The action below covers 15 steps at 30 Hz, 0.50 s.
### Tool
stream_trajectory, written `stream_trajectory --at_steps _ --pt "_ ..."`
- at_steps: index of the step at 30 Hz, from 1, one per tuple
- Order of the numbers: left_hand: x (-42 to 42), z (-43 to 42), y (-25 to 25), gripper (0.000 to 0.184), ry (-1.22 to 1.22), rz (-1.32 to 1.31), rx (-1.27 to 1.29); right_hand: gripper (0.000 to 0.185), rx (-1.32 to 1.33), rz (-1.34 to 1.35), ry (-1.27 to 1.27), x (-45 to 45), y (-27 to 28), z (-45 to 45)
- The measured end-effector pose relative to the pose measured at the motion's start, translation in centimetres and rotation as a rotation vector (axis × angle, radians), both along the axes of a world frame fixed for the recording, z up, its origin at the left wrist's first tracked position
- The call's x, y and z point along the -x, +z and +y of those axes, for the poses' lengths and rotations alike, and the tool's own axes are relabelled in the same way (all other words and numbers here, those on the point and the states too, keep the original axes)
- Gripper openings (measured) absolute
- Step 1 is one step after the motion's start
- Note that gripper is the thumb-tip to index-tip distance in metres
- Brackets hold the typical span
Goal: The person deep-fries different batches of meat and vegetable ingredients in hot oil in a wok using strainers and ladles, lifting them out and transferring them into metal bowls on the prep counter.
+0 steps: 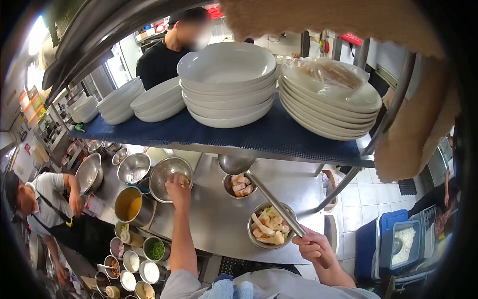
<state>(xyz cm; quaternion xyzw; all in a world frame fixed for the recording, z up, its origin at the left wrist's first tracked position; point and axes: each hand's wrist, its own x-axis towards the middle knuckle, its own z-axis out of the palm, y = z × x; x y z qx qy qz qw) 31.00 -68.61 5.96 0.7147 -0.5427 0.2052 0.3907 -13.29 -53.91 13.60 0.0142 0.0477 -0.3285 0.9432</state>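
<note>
My right hand point(314, 247) is wrapped round the long handle of a metal ladle point(273, 201), whose cup hangs just under the shelf edge. Below the handle stands a metal bowl of pale meat strips and shredded vegetables point(269, 229). A smaller bowl of meat chunks point(241, 186) sits beyond it, near the ladle's cup. My left hand point(178, 190) reaches into a large steel mixing bowl point(158, 180), fingers bent downward over something pale. What they hold is too hidden to name.
A blue-covered shelf point(279, 130) with stacked white plates point(226, 99) crosses above the steel counter point(214, 224). At left are a pot of yellow liquid point(133, 205), chopped greens point(154, 249) and several ingredient containers. One co-worker point(55, 199) stands left, another point(164, 60) behind the shelf.
</note>
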Motion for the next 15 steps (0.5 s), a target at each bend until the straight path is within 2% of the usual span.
stream_trajectory --at_steps 2,4,6,9,12,15 --pt "2.4 -0.3 -3.7 0.030 -0.314 0.496 -0.345 0.057 -0.007 -0.051 -0.003 0.3 -0.8 -0.2" --pt "4.8 -2.7 -10.6 0.029 -0.446 0.230 -0.284 0.056 -0.038 -0.060 0.007 0.8 -1.1 -0.1" --pt "8.9 -3.1 -7.8 0.024 -0.392 1.151 -0.658 0.055 -0.045 -0.067 0.026 1.2 -1.2 0.1" --pt "10.5 -4.6 -11.2 0.020 -0.317 1.361 -0.606 0.056 0.001 -0.082 0.068 1.8 -1.7 -0.3" --pt "10.6 -4.4 -13.0 0.021 -0.494 1.778 -0.317 0.056 0.040 -0.033 0.112 2.1 -1.4 -0.3" --pt "9.8 -1.3 -12.0 0.027 -0.472 1.809 -0.227 0.055 0.083 0.076 0.175 2.8 -1.5 -0.5"
